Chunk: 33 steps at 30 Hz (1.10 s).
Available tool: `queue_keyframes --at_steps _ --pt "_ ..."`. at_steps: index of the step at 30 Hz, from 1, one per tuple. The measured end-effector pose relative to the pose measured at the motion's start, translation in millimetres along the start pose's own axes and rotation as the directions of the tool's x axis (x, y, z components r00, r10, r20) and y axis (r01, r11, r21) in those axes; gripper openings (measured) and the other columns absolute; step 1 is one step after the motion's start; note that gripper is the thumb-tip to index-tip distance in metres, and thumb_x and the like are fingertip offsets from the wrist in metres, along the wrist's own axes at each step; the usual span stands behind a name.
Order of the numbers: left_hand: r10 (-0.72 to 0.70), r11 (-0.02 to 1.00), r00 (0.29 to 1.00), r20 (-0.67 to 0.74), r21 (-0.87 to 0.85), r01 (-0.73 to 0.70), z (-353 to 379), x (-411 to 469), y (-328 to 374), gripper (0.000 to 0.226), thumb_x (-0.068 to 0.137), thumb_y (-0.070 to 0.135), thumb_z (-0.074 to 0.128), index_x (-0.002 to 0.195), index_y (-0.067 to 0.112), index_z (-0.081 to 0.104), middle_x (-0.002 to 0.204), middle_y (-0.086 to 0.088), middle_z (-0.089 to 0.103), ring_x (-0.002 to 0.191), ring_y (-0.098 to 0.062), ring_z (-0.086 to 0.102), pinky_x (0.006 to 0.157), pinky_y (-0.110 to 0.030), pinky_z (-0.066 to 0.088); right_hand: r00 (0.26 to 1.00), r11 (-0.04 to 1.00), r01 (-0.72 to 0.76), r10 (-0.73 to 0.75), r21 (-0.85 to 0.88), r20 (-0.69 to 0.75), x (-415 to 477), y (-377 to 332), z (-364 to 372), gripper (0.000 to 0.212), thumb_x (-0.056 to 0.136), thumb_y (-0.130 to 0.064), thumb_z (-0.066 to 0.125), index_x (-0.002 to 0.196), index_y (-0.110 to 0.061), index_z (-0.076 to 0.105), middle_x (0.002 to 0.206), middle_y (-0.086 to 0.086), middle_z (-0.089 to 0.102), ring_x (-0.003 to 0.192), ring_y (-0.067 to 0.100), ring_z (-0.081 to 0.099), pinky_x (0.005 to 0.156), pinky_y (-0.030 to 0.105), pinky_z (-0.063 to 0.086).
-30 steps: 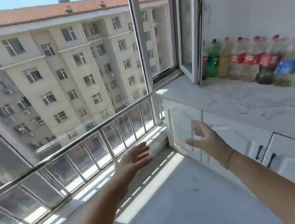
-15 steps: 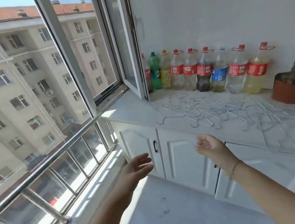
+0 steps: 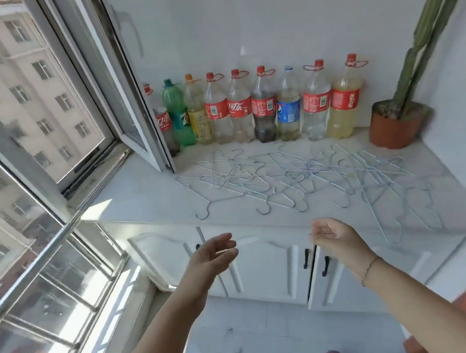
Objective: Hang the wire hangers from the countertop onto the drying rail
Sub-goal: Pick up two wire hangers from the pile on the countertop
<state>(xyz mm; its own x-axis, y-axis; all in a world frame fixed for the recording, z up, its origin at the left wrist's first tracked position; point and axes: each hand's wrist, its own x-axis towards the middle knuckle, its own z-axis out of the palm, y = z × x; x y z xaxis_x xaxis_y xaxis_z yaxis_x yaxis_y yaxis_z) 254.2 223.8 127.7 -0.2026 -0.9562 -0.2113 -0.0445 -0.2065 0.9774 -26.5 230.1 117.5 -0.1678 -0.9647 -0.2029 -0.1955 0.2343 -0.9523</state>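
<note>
Left hand (image 3: 212,255) and right hand (image 3: 337,237) empty and slack, apart from wire hangers (image 3: 299,180) beyond them on countertop (image 3: 141,200).

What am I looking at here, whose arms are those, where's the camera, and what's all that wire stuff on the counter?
No machine here: a person wears a wide-angle camera on the head, so both arms are their own. The left hand and right hand hover before the cabinet, fingers relaxed, holding nothing. The wire stuff is a pile of wire hangers on the countertop. Behind them stands a row of plastic bottles, with a potted plant at the right. The metal rail runs along the left side.
</note>
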Motion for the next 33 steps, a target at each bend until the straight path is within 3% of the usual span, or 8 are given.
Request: queue_keyframes --at_steps 6,16,20,24,27,33 --pt "-0.044 0.999 0.999 0.023 0.005 0.044 29 90 0 0.048 0.068 0.029 0.071 0.116 0.024 0.063 0.115 -0.001 0.068 0.107 -0.012 0.062 0.089 -0.026 0.047 1.0 0.998 -0.019 0.02 0.054 -0.02 81 5 -23 0.027 0.082 -0.009 0.065 0.108 -0.013 0.061 0.111 0.007 0.062 0.106 0.018 0.058 0.093 0.027 0.044" --pt "-0.111 0.991 0.994 -0.01 -0.081 0.11 96 240 9 0.045 0.069 0.027 0.071 0.113 0.021 0.064 0.11 -0.001 0.069 0.098 -0.012 0.062 0.089 -0.031 0.045 0.999 0.999 -0.043 0.042 -0.009 -0.003 270 4 -66 0.023 0.08 -0.006 0.064 0.103 -0.009 0.062 0.103 0.006 0.061 0.099 0.02 0.058 0.085 0.025 0.043" --pt "-0.13 0.986 0.99 -0.046 -0.109 0.124 109 281 10 0.045 0.07 0.028 0.072 0.114 0.022 0.064 0.113 0.0 0.07 0.103 -0.012 0.063 0.094 -0.033 0.045 0.999 0.99 -0.042 0.043 -0.131 0.008 343 2 -74 0.026 0.08 -0.011 0.064 0.106 -0.009 0.061 0.114 0.009 0.062 0.11 0.022 0.057 0.092 0.029 0.043" --pt "-0.154 0.982 0.984 -0.086 -0.123 0.143 110 309 13 0.046 0.071 0.028 0.071 0.115 0.021 0.064 0.112 -0.002 0.069 0.101 -0.013 0.063 0.094 -0.034 0.045 0.997 0.968 -0.061 0.069 -0.243 0.024 403 1 -72 0.042 0.08 -0.018 0.064 0.117 -0.002 0.057 0.127 0.015 0.058 0.119 0.028 0.053 0.101 0.039 0.042" --pt "-0.165 0.979 0.98 -0.111 -0.137 0.149 106 329 14 0.045 0.07 0.028 0.07 0.114 0.021 0.064 0.108 0.001 0.069 0.098 -0.011 0.063 0.092 -0.033 0.044 0.994 0.95 -0.059 0.085 -0.306 0.072 442 1 -67 0.05 0.081 -0.017 0.064 0.128 -0.006 0.051 0.134 0.01 0.053 0.123 0.023 0.05 0.105 0.037 0.038" --pt "-0.213 0.971 0.972 -0.099 -0.129 0.2 101 375 12 0.044 0.07 0.03 0.07 0.113 0.023 0.064 0.114 -0.001 0.069 0.105 -0.014 0.063 0.095 -0.035 0.046 0.98 0.927 -0.121 0.167 -0.355 0.103 487 11 -54 0.052 0.082 -0.017 0.064 0.129 -0.001 0.048 0.135 0.014 0.051 0.124 0.025 0.05 0.105 0.032 0.037"
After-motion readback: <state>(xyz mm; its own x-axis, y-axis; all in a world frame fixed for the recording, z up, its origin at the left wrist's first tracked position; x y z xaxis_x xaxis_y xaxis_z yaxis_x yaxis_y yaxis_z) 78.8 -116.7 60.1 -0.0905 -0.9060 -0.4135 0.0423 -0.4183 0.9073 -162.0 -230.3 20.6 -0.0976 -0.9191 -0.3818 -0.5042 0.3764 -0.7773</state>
